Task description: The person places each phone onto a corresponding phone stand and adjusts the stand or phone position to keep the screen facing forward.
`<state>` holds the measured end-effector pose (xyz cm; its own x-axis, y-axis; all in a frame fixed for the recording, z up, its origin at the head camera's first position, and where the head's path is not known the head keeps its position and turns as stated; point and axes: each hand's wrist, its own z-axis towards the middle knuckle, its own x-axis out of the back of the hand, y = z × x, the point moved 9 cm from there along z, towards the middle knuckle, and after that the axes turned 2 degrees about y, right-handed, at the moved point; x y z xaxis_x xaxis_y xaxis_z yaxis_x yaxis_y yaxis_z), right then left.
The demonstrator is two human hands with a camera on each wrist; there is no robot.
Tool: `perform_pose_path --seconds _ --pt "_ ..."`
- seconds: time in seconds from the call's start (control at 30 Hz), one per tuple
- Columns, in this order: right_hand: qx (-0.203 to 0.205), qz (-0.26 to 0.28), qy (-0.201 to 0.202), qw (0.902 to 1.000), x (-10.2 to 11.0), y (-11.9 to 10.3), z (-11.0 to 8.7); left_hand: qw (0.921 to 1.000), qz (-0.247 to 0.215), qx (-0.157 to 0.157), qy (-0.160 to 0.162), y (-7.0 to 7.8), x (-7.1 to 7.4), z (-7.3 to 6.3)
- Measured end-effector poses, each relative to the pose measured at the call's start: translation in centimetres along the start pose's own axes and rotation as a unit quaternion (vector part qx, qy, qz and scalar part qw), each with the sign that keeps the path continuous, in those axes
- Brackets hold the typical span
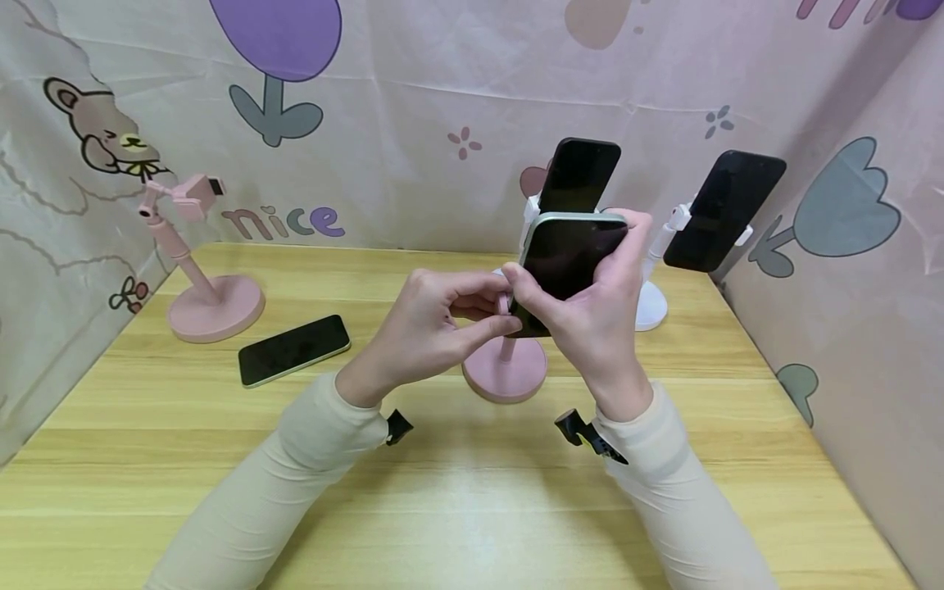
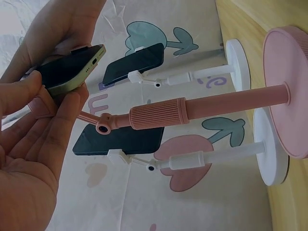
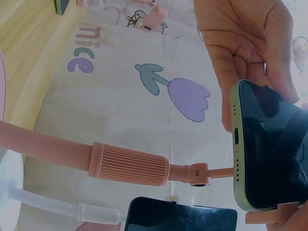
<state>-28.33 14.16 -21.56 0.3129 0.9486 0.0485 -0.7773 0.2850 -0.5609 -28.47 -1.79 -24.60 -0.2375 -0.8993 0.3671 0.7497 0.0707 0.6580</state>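
Observation:
A smartphone (image 1: 564, 258) with a pale green edge and dark screen sits at the head of a pink phone stand (image 2: 216, 103). My right hand (image 1: 601, 328) grips this phone, its thumb over the screen side. At the opposite edge, my left hand (image 1: 431, 328) pinches the stand's pink clamp (image 2: 42, 103) between thumb and fingers. Another part of the clamp shows at the phone's other edge in the right wrist view. The stand's round pink base (image 1: 505, 373) rests on the table below; the phone's back is mostly hidden in the head view.
Behind, two white stands hold dark phones, one phone (image 1: 578, 176) in the middle and one phone (image 1: 723, 209) at right. At left are an empty pink stand (image 1: 214, 307) and a phone (image 1: 295, 351) lying on the wooden table (image 1: 457, 508). A printed curtain (image 1: 413, 123) hangs behind.

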Motion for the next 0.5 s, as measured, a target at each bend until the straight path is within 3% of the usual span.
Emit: perform_pose_path --seconds 0.5 --pt "-0.011 -0.002 -0.034 0.9994 -0.35 0.70 -0.91 0.9999 -0.007 0.013 0.006 -0.40 0.07 -0.01"
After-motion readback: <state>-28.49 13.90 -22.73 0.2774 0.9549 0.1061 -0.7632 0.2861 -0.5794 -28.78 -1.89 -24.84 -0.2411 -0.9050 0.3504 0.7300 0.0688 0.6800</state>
